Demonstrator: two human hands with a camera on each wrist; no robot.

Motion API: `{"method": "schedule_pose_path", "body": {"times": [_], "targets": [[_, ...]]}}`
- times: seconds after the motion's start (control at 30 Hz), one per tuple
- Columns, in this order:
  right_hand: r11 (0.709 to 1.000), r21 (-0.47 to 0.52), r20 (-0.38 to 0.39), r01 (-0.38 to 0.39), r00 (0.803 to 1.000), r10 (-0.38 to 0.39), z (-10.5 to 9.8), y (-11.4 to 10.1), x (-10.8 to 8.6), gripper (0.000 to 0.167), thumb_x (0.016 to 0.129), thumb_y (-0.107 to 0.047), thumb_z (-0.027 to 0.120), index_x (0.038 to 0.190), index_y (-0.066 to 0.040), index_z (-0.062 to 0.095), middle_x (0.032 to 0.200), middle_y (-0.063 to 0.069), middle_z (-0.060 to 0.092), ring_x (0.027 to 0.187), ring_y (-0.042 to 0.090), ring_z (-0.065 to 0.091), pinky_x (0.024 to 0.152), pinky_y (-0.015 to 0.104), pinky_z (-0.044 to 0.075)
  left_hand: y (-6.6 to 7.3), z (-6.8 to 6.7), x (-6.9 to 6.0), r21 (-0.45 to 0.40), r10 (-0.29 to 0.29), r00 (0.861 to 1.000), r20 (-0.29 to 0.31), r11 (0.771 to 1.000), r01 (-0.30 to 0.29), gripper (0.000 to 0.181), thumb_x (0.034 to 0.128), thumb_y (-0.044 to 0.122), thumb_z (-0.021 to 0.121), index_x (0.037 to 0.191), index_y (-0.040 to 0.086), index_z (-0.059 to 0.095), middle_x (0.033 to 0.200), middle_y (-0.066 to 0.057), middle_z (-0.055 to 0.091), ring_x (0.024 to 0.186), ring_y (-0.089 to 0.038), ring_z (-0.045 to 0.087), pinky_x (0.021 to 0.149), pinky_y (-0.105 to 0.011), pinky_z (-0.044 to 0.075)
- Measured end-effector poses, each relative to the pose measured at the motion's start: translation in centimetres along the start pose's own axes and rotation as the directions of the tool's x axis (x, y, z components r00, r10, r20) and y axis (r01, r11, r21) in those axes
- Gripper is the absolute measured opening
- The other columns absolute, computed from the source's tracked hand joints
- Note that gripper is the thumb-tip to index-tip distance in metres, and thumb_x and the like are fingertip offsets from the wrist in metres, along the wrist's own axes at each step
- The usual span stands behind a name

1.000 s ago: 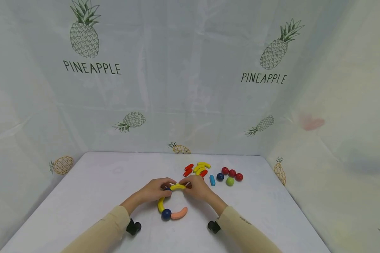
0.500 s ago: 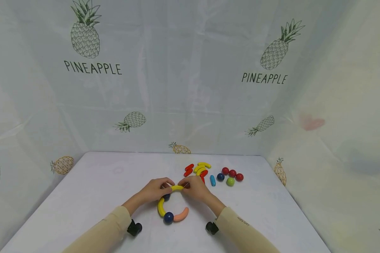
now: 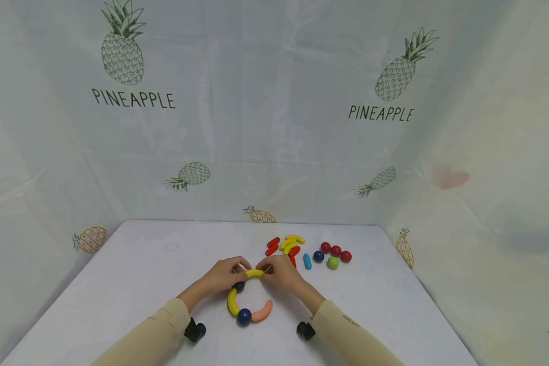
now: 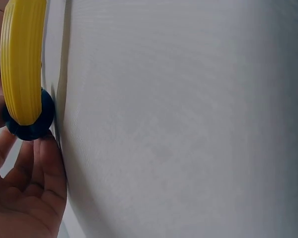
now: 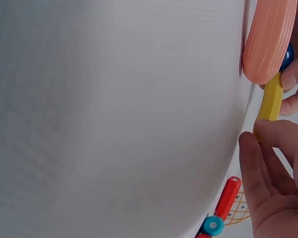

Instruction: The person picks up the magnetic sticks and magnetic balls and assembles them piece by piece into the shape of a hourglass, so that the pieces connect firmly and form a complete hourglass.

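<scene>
The far yellow arc piece (image 3: 254, 273) lies at the far end of a partial ring on the white table (image 3: 174, 249), its long axis running left to right, its middle bowing away from the person and its ends pointing at the 2 hands. The right hand (image 3: 281, 274) pinches its right end between thumb and fingertips; the left hand (image 3: 224, 275) grips the far navy ball (image 3: 240, 286) at its other end. From that ball the near yellow arc piece (image 3: 232, 302) runs toward the person, bulging left, to the near navy ball (image 3: 244, 317), where the peach arc piece (image 3: 263, 311) begins, its free end pointing right and away. Compared with 1.0 s ago, the ring sits slightly nearer the person, and more of the far navy ball shows below the left thumb; since 0.5 s ago, the change is slight. Beyond the right hand, the red sticks (image 3: 272, 249), loose yellow arcs (image 3: 295, 238), blue stick (image 3: 307, 261), 3 dark red balls (image 3: 335, 250), 1 loose navy ball (image 3: 318, 255) and 1 lime green ball (image 3: 332, 263) lie as before. The backdrop (image 3: 256, 127) reads "PINEAPPLE" 2 times; lettering on the right sleeve (image 3: 361, 335) is too small to read.
</scene>
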State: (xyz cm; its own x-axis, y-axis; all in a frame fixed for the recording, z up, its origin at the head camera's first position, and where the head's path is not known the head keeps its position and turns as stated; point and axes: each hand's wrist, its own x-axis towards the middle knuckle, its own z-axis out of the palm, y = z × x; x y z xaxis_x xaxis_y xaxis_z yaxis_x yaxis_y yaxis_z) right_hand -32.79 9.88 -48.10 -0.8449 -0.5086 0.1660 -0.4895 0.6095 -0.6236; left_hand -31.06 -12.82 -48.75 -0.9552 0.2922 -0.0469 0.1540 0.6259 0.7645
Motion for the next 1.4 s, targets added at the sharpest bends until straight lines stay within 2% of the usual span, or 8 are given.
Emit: {"method": "schedule_pose_path", "body": {"times": [0.23,0.37,0.5,0.63,0.77,0.87,1.1,1.4], "targets": [[1.000,-0.005,0.016,0.000,1.000,0.000,-0.9,-0.1,-0.7,0.022,0.095,-0.004,0.078,0.117,-0.010,0.080,0.108,0.002,0.078,0.091,0.012,0.068,0.083,0.023,0.058,-0.2,0.0,0.0,-0.007,0.009,1.000,0.004,1.000,-0.009,0.021,0.0988,0.017,0.072,0.119,0.021,0.070,0.094,-0.001,0.067,0.081,-0.019,0.060,0.077,-0.034,0.056],[0.999,-0.034,-0.003,0.041,0.999,-0.041,-2.4,0.2,-1.8,0.024,0.095,-0.002,0.077,0.119,-0.005,0.078,0.113,0.009,0.078,0.094,0.020,0.070,0.083,0.029,0.061,-0.3,0.0,0.0,-0.010,0.008,1.000,0.007,1.000,-0.008,0.021,0.0994,0.016,0.070,0.120,0.022,0.070,0.095,-0.002,0.066,0.081,-0.020,0.060,0.076,-0.034,0.056],[0.995,-0.087,-0.046,0.058,0.997,-0.062,-4.1,1.5,-3.1,0.026,0.094,-0.002,0.078,0.120,-0.005,0.078,0.114,0.012,0.077,0.097,0.028,0.069,0.086,0.036,0.061,-0.4,0.0,0.0,0.005,0.012,1.000,0.011,1.000,-0.012,0.021,0.0998,0.017,0.070,0.119,0.024,0.070,0.097,-0.002,0.066,0.082,-0.020,0.059,0.076,-0.034,0.057],[0.990,-0.139,-0.111,-0.010,0.994,-0.005,-6.0,3.1,-4.3,0.027,0.091,-0.005,0.083,0.117,-0.009,0.080,0.113,0.007,0.076,0.103,0.030,0.068,0.088,0.043,0.062,-0.4,0.2,0.1,0.017,0.010,1.000,0.011,1.000,-0.010,0.020,0.1001,0.018,0.070,0.119,0.024,0.070,0.098,-0.002,0.066,0.083,-0.019,0.059,0.077,-0.034,0.057],[0.977,-0.179,-0.183,-0.116,0.980,0.082,-7.9,5.0,-5.6,0.029,0.087,-0.005,0.086,0.115,-0.013,0.081,0.116,0.005,0.075,0.111,0.031,0.067,0.094,0.048,0.061,-0.5,0.2,0.2,0.020,0.000,1.000,0.012,1.000,0.000,0.020,0.0998,0.019,0.070,0.119,0.024,0.070,0.098,-0.002,0.066,0.084,-0.019,0.059,0.077,-0.034,0.057],[0.960,-0.224,-0.216,-0.168,0.969,0.119,-9.3,6.6,-6.4,0.030,0.086,-0.004,0.087,0.114,-0.012,0.081,0.119,0.007,0.073,0.114,0.032,0.064,0.098,0.049,0.059,-0.4,0.2,0.1,0.018,-0.005,1.000,0.017,1.000,0.005,0.020,0.0998,0.019,0.070,0.119,0.024,0.070,0.099,-0.002,0.066,0.084,-0.020,0.059,0.078,-0.035,0.057],[0.938,-0.298,-0.250,-0.174,0.963,0.099,-11.3,9.3,-7.8,0.031,0.084,0.002,0.084,0.114,-0.006,0.079,0.120,0.013,0.071,0.114,0.035,0.064,0.103,0.056,0.055,-0.6,0.1,0.3,0.022,-0.009,1.000,0.019,1.000,0.009,0.021,0.1003,0.021,0.069,0.121,0.025,0.070,0.100,-0.001,0.066,0.085,-0.019,0.060,0.078,-0.034,0.056],[0.933,-0.283,-0.234,-0.222,0.959,0.157,-11.5,10.5,-8.3,0.035,0.084,0.004,0.085,0.117,-0.005,0.078,0.109,0.009,0.069,0.101,0.030,0.065,0.095,0.049,0.059,-0.6,0.2,0.2,0.032,-0.017,1.000,0.022,0.999,0.016,0.021,0.1002,0.022,0.069,0.121,0.025,0.070,0.100,-0.001,0.066,0.086,-0.019,0.059,0.079,-0.035,0.056]]}}
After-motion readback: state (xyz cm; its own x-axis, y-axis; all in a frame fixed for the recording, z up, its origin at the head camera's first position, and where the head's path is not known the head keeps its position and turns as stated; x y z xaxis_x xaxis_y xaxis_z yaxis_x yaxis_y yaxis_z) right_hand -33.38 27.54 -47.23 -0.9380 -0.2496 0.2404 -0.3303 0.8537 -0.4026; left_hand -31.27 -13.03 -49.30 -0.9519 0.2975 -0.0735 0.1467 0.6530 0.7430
